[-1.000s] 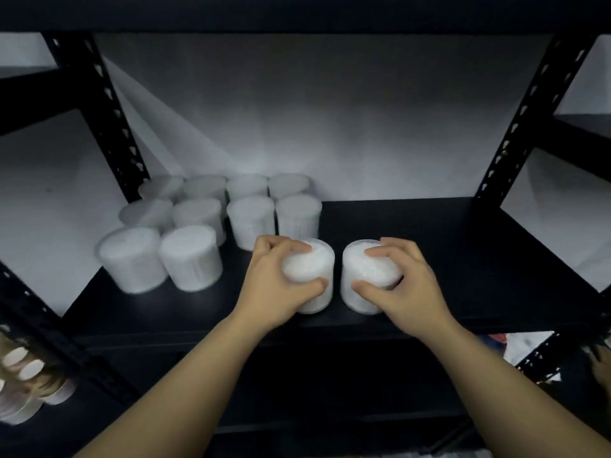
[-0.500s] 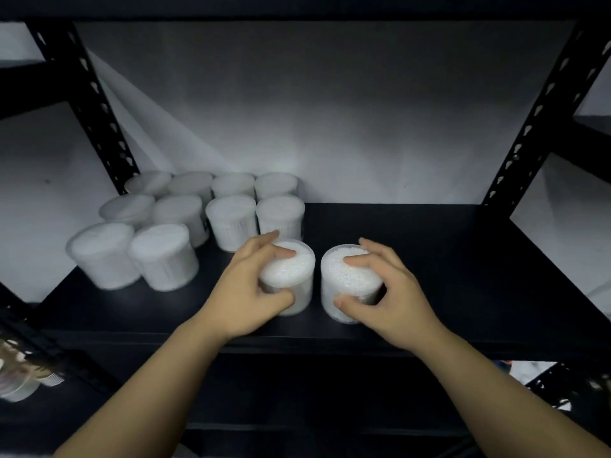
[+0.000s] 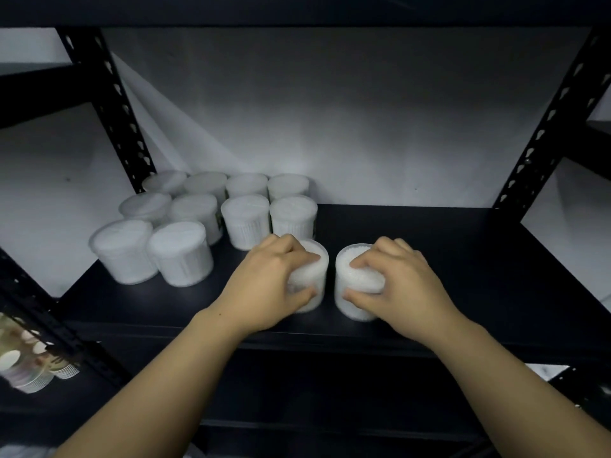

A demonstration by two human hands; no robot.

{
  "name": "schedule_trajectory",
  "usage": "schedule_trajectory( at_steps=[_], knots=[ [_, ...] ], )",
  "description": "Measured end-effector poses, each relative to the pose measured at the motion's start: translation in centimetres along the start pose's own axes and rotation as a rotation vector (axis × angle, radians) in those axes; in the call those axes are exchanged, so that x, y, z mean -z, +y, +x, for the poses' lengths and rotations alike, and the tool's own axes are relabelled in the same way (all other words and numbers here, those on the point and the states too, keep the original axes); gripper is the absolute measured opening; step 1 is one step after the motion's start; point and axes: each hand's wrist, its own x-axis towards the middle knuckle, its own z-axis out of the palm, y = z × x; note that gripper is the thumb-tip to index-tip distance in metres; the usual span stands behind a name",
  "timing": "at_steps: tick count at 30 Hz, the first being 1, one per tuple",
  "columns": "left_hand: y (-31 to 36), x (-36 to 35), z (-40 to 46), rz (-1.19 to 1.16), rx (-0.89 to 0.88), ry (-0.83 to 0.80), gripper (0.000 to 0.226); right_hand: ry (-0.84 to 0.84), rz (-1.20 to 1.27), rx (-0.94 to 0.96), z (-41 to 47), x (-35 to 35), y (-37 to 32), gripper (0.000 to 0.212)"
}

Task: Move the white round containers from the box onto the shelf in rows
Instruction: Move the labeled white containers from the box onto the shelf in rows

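Note:
Two white round containers stand side by side near the front of the black shelf (image 3: 463, 259). My left hand (image 3: 264, 285) grips the left container (image 3: 312, 276) from above and the side. My right hand (image 3: 400, 285) grips the right container (image 3: 355, 276) the same way. Both containers rest upright on the shelf board, a small gap between them. Several more white containers (image 3: 241, 219) stand in rows at the back left of the shelf. The box is out of view.
Black perforated uprights (image 3: 115, 110) frame the shelf at left and right (image 3: 545, 127). A white wall lies behind. The right half of the shelf board is bare. On a lower level at the far left sit some stacked round items (image 3: 29, 368).
Both hands have pushed their containers slightly further onto the shelf, and the fingers have curled more tightly over the tops. The camera has shifted a little.

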Motion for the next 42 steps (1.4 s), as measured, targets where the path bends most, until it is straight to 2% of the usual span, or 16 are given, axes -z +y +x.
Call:
schedule_trajectory(
  at_steps=[3,8,11,14,16,18,21,24,27,32,36,42],
  knots=[
    [-0.9,0.7,-0.5,-0.097,-0.042,-0.054,0.046,-0.117,0.165,-0.012,-0.6,1.4,1.2,0.033],
    [-1.9,1.6,-0.5,-0.215,-0.069,-0.119,0.058,-0.174,0.225,-0.005,-1.0,2.8,1.9,0.052],
    [-1.0,1.4,-0.4,-0.199,-0.038,-0.063,0.067,-0.108,0.166,-0.014,-0.8,2.5,1.0,0.061],
    [-0.1,0.5,-0.1,-0.07,0.003,0.019,0.068,-0.015,0.024,-0.035,-0.5,1.4,-0.4,0.068],
    [0.1,-0.2,0.1,0.012,0.027,0.039,0.063,-0.007,-0.071,-0.049,-0.2,0.5,-1.0,0.063],
    [0.0,-0.4,0.2,0.019,0.027,0.053,0.056,-0.004,-0.107,-0.049,-0.2,0.1,-1.0,0.05],
    [-0.9,0.0,-0.1,-0.078,-0.013,0.017,0.047,-0.06,0.064,-0.051,-0.8,0.6,0.1,0.034],
    [-2.1,0.5,-0.6,-0.193,-0.077,-0.017,0.044,-0.072,0.28,-0.035,-1.8,1.1,1.4,0.034],
    [-2.3,0.7,-0.9,-0.222,-0.089,-0.016,0.054,-0.056,0.34,-0.022,-2.1,1.2,1.8,0.039],
    [-0.6,0.3,-0.4,-0.116,-0.018,0.103,0.057,0.047,0.208,-0.01,-1.1,0.9,0.5,0.047],
    [0.0,-0.4,0.0,0.019,0.059,0.071,0.056,0.025,0.025,-0.02,-0.5,-0.2,-0.1,0.049],
    [-1.7,0.2,-0.5,-0.114,-0.002,0.011,0.046,0.003,0.104,-0.041,-1.2,-0.3,0.9,0.036]
  ],
)
